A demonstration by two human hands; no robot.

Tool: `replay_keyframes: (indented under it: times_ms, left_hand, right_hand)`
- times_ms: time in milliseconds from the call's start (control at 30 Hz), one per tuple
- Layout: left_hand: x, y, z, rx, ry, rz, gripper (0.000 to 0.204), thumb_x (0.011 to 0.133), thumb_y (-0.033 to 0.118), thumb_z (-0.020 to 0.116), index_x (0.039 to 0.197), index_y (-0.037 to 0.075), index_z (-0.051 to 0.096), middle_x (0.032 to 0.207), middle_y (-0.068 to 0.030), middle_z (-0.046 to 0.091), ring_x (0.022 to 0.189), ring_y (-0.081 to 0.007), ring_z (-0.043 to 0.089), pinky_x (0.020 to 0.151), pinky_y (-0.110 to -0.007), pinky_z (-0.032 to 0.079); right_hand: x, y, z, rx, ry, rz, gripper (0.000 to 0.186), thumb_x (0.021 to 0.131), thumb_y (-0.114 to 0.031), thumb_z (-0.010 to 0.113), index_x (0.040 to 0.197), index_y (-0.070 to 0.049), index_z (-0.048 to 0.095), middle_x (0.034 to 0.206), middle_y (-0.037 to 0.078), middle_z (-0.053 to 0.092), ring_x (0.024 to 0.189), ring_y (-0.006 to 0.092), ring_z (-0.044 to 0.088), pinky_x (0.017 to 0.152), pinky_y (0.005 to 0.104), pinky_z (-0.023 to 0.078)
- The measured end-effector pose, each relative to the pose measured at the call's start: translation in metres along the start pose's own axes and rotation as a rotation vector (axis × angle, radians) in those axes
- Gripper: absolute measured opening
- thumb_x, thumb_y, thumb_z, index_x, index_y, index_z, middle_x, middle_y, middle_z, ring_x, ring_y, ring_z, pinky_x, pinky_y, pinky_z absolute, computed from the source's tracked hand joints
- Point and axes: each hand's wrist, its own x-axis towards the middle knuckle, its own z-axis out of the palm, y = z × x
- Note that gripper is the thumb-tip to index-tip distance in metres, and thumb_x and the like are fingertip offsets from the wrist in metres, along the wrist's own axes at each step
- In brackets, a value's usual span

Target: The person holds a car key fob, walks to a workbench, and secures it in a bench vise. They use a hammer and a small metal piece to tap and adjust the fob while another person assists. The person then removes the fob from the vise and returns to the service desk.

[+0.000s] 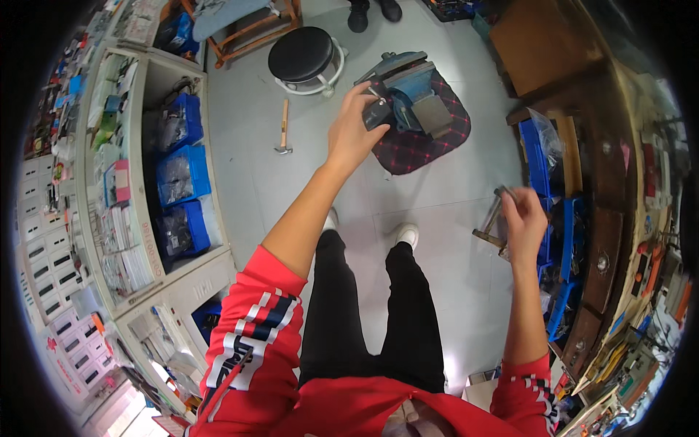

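My left hand (354, 130) reaches forward, thumb and fingers closed round a small black block-like piece (377, 113) with a thin silvery part at its top. It is at the left side of a blue bench vise (413, 86), which stands on a dark checked cushion (408, 155). Whether the black piece touches the vise, I cannot tell. My right hand (526, 218) hangs apart at the right, slightly blurred, its fingers pinched together. Beside its fingertips shows a metal tool with a narrow shaft and a crosspiece (489, 237); how far the fingers hold it is unclear.
A claw hammer (285, 125) lies on the floor at the left, below a round black stool (301, 54). Shelves with blue bins (183, 173) line the left. Wooden drawers (603, 262) and more blue bins (537, 156) flank the right. Another person's dark shoes (358, 19) are ahead.
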Motion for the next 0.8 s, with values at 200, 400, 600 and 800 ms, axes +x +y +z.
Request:
replay_keyframes:
  times_ms: [200,400,600,800]
  left_hand:
    - [0.055,-0.057,0.015,-0.034,-0.08,0.063,0.044,0.068,0.011,0.072,0.106,0.008,0.049,0.134,-0.0035,0.041,0.102,-0.0283,0.057,0.078,-0.036,0.048]
    - [0.078,-0.083,0.031,-0.165,-0.119,0.031,0.046,0.068,0.012,0.073,0.108,0.005,0.049,0.133,-0.0079,0.041,0.111,-0.0304,0.051,0.087,-0.037,0.046]
    - [0.072,-0.078,0.055,-0.174,0.018,-0.025,0.046,0.067,0.013,0.075,0.105,0.002,0.052,0.131,-0.0129,0.042,0.11,-0.0303,0.052,0.089,-0.037,0.045]
    - [0.065,-0.069,0.074,-0.122,0.152,-0.05,0.045,0.066,0.009,0.075,0.104,0.003,0.051,0.132,-0.0115,0.041,0.109,-0.0329,0.052,0.082,-0.039,0.049]
  right_hand:
    - [0.077,-0.041,0.118,0.276,0.101,0.042,0.012,0.083,-0.007,0.063,0.089,0.003,0.062,0.076,0.003,0.058,0.066,0.0071,0.052,0.06,0.0213,0.042]
    - [0.096,-0.038,0.173,0.426,0.183,0.082,0.014,0.086,-0.006,0.059,0.096,0.004,0.059,0.084,0.005,0.061,0.077,0.011,0.06,0.07,0.0229,0.047]
    - [0.132,-0.029,0.194,0.411,0.089,0.014,0.016,0.087,-0.006,0.058,0.098,0.005,0.059,0.091,0.006,0.062,0.083,0.0129,0.061,0.076,0.0245,0.048]
    - [0.176,-0.017,0.216,0.311,-0.084,-0.166,0.017,0.085,-0.008,0.06,0.098,0.002,0.061,0.09,0.008,0.066,0.082,0.0145,0.063,0.075,0.0258,0.048]
